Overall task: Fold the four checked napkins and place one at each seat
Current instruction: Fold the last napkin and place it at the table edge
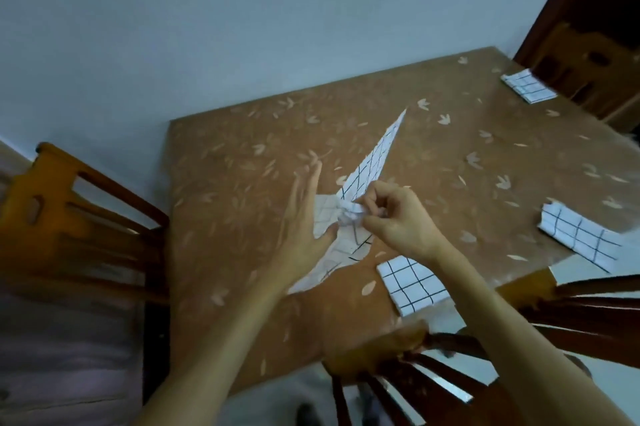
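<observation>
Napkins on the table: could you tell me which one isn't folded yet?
The bunched napkin the right hand pinches; the other three lie folded flat.

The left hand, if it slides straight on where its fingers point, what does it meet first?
Probably nothing: the left hand would cross bare brown leaf-patterned tablecloth, passing beside the unfolded white checked napkin, toward the pale wall.

Dimly and evenly lit with a cool cast, barely shadowed, smeared by motion blur at the left hand [304,228], the far folded napkin [528,86] and the chair backs [69,210], bowed by wide-angle distortion toward the edges.
</observation>
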The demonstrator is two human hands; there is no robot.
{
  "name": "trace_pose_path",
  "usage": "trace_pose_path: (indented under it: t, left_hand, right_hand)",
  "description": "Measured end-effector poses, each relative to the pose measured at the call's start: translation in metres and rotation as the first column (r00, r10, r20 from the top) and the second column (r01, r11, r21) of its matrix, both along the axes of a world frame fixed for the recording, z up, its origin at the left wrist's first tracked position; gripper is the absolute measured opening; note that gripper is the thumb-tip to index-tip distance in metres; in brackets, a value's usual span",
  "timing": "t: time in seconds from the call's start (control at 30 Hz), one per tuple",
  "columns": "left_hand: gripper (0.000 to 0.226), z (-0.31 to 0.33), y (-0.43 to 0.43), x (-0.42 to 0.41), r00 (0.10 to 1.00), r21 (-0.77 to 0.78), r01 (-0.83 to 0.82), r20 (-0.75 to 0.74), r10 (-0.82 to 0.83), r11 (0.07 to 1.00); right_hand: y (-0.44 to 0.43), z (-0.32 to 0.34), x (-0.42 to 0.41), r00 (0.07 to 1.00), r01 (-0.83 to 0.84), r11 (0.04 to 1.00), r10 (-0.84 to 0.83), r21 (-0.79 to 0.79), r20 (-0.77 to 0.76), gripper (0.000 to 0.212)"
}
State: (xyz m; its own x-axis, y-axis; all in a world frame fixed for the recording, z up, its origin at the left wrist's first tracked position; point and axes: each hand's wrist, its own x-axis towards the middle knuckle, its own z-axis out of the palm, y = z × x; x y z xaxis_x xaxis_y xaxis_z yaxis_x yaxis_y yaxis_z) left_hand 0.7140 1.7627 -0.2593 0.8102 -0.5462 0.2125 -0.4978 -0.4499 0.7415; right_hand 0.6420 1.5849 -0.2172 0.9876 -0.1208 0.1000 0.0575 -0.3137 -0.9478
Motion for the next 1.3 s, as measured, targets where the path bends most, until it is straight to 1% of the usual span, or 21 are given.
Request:
trace_pose_path:
  t: [0.07, 0.13, 0.2, 0.3, 0.33, 0.4, 0.5, 0.57, 0.63, 0.73, 0.8, 0.9, 0.93, 1.0, 1.07, 1.1, 1.17, 1.2, 1.23, 1.27, 1.3]
  left_hand:
    - [0.097, 0.030, 0.008, 0.001, 0.992, -0.015, 0.086, 0.090, -0.084, 0.996]
    - [0.093, 0.059, 0.014, 0.001, 0.962, 0.010, 0.186, 0.201, -0.184, 0.982]
    - [0.072, 0.084, 0.017, -0.001, 0.922, 0.068, 0.269, 0.272, -0.277, 0.961]
    - [0.030, 0.111, 0.014, 0.001, 0.870, 0.133, 0.344, 0.327, -0.369, 0.929]
    - [0.024, 0.116, 0.011, 0.002, 0.842, 0.152, 0.357, 0.375, -0.388, 0.922]
    - [0.022, 0.126, 0.005, 0.008, 0.818, 0.164, 0.356, 0.422, -0.391, 0.920]
    - [0.024, 0.141, 0.004, 0.013, 0.892, 0.170, 0.271, 0.325, -0.314, 0.947]
    - [0.027, 0.146, 0.009, 0.018, 0.933, 0.259, 0.181, 0.260, -0.249, 0.949]
    - [0.029, 0.149, 0.018, 0.024, 0.933, 0.310, 0.116, 0.291, -0.210, 0.944]
    - [0.021, 0.159, 0.035, 0.026, 0.940, 0.284, 0.056, 0.309, -0.146, 0.957]
    - [0.016, 0.166, 0.048, 0.029, 0.959, 0.242, -0.022, 0.281, -0.049, 0.970]
    - [0.008, 0.177, 0.066, 0.036, 0.965, 0.102, -0.114, 0.248, 0.085, 0.988]
    - [0.007, 0.183, 0.069, 0.036, 0.970, 0.029, -0.110, 0.220, 0.101, 0.994]
    - [0.017, 0.199, 0.072, 0.034, 0.980, -0.123, -0.078, 0.174, 0.099, 0.989]
    - [0.032, 0.227, 0.071, 0.030, 0.980, -0.217, -0.048, 0.179, 0.088, 0.975]
    - [0.034, 0.246, 0.069, 0.030, 0.974, -0.257, -0.037, 0.206, 0.093, 0.966]
    - [0.023, 0.292, 0.067, 0.033, 0.960, -0.397, -0.044, 0.237, 0.149, 0.917]
    - [0.019, 0.314, 0.070, 0.036, 0.964, -0.481, -0.048, 0.207, 0.167, 0.875]
    - [0.035, 0.329, 0.075, 0.039, 0.981, -0.553, -0.049, 0.132, 0.146, 0.832]
    - [0.060, 0.337, 0.082, 0.040, 0.998, -0.608, -0.031, 0.024, 0.058, 0.793]
    - [0.085, 0.334, 0.089, 0.040, 0.995, -0.604, -0.031, -0.098, -0.036, 0.796]
  right_hand:
    - [0.011, 0.022, -0.006, 0.999, -0.006, 0.998, 0.009, -0.066, 0.034, 0.036]
    - [0.017, 0.041, -0.013, 0.998, -0.005, 0.991, 0.014, -0.135, 0.064, 0.039]
    - [0.020, 0.063, -0.021, 0.994, -0.013, 0.978, 0.036, -0.207, 0.105, 0.044]
    - [0.015, 0.096, -0.033, 0.985, -0.027, 0.916, 0.093, -0.399, 0.145, 0.050]
    - [0.012, 0.106, -0.037, 0.981, -0.012, 0.889, 0.098, -0.457, 0.165, 0.051]
    - [0.002, 0.122, -0.045, 0.968, 0.070, 0.853, 0.066, -0.518, 0.240, 0.047]
    - [-0.024, 0.143, -0.055, 0.923, 0.271, 0.827, -0.078, -0.494, 0.376, 0.043]
    - [-0.046, 0.152, -0.059, 0.885, 0.381, 0.815, -0.184, -0.437, 0.428, 0.037]
    - [-0.067, 0.158, -0.063, 0.838, 0.478, 0.793, -0.281, -0.379, 0.467, 0.032]
    - [-0.092, 0.166, -0.067, 0.766, 0.576, 0.771, -0.394, -0.270, 0.509, 0.030]
    - [-0.102, 0.171, -0.070, 0.742, 0.596, 0.777, -0.436, -0.203, 0.510, 0.028]
    - [-0.110, 0.176, -0.075, 0.750, 0.580, 0.800, -0.450, -0.154, 0.485, 0.033]
    - [-0.110, 0.177, -0.076, 0.751, 0.571, 0.809, -0.446, -0.139, 0.487, 0.034]
    - [-0.108, 0.183, -0.075, 0.746, 0.558, 0.822, -0.438, -0.112, 0.501, 0.033]
    - [-0.102, 0.200, -0.071, 0.747, 0.527, 0.847, -0.417, -0.077, 0.518, 0.031]
    - [-0.100, 0.216, -0.068, 0.738, 0.517, 0.854, -0.410, -0.059, 0.537, 0.031]
    - [-0.099, 0.255, -0.059, 0.696, 0.492, 0.870, -0.411, 0.026, 0.589, 0.037]
    - [-0.102, 0.274, -0.054, 0.686, 0.449, 0.888, -0.413, 0.098, 0.600, 0.042]
    - [-0.106, 0.290, -0.051, 0.705, 0.386, 0.909, -0.402, 0.160, 0.584, 0.050]
    - [-0.109, 0.300, -0.050, 0.756, 0.313, 0.931, -0.364, 0.188, 0.544, 0.064]
    - [-0.112, 0.302, -0.049, 0.826, 0.251, 0.954, -0.298, 0.161, 0.478, 0.081]
